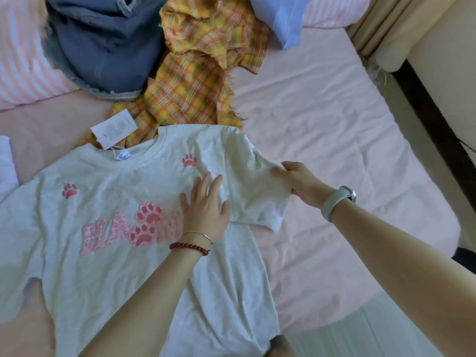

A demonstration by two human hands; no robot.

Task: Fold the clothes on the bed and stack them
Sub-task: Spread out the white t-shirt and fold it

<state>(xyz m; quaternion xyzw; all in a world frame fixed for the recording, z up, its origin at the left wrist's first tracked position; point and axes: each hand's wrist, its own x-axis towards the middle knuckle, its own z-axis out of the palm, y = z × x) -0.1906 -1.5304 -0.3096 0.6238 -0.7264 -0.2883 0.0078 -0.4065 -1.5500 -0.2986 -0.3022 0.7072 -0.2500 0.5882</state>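
White T-shirt (108, 253) sleeve in right-hand (301, 184) grip

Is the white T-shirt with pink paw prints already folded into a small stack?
No, the white T-shirt with pink paw prints lies spread flat on the pink bed sheet, front side up.

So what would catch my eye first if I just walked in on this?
Probably the white T-shirt with pink paw prints, spread flat on the pink bed. The left hand presses flat on its chest while the right hand pinches its sleeve. Behind it, at the top, lie a yellow plaid garment and a blue denim piece, unfolded.
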